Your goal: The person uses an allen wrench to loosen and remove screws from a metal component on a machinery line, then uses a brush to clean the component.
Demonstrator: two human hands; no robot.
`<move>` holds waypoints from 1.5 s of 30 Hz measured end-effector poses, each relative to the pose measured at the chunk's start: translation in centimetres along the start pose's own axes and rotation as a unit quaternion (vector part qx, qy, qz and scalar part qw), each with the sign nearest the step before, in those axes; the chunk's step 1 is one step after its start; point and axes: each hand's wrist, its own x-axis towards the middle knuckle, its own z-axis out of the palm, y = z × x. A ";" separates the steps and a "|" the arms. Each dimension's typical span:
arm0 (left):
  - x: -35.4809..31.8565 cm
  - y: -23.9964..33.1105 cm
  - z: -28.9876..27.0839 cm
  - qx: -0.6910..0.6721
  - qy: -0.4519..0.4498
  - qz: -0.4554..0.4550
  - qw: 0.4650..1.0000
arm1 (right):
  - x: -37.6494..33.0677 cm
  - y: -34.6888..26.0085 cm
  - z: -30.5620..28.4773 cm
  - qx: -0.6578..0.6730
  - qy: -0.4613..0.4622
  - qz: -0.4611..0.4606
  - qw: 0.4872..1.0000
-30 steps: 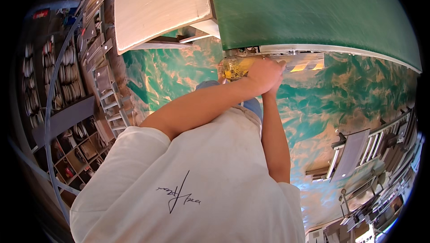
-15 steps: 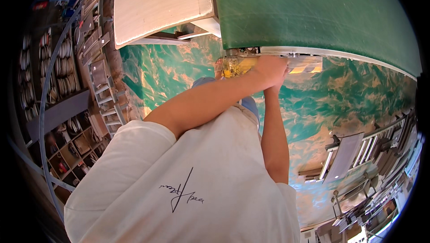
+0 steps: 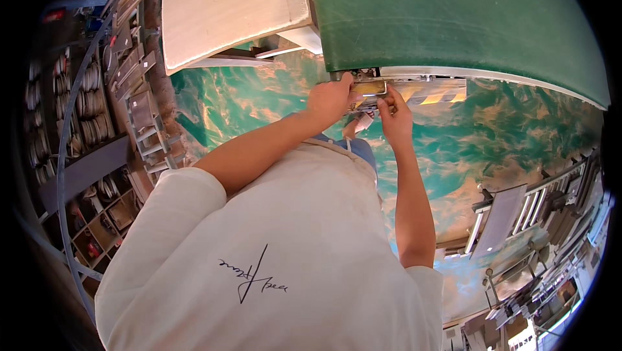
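My left hand is closed at the left end of a small, box-like yellowish part with a bright metallic rim. My right hand pinches this part's right edge between thumb and fingertips. The part lies against the front edge of a machine with a green top. A panel with yellow and grey diagonal stripes extends to the right of my right hand. The left hand hides some small metal fittings under the green top.
A pale tabletop stands left of the green machine. Shelves with round coiled rolls line the far left, near a metal rack. Another rack with a grey board stands at lower right. The floor is mottled green and tan.
My left hand has moved left, away from my right hand, uncovering the yellowish part. The right hand now shows separately at its edge. Yellow bits seen at the left end are now covered.
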 end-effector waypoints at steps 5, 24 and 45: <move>0.8 -0.2 -0.4 0.068 -0.030 0.047 0.996 | 1.6 -2.5 1.0 0.144 0.031 0.216 0.965; 2.7 5.6 4.5 -0.318 -0.162 -0.115 0.927 | -4.9 0.5 -1.1 0.411 0.108 0.265 0.866; 3.4 6.0 3.6 -0.222 -0.127 -0.132 0.958 | -5.3 1.0 0.0 0.552 0.017 0.284 0.784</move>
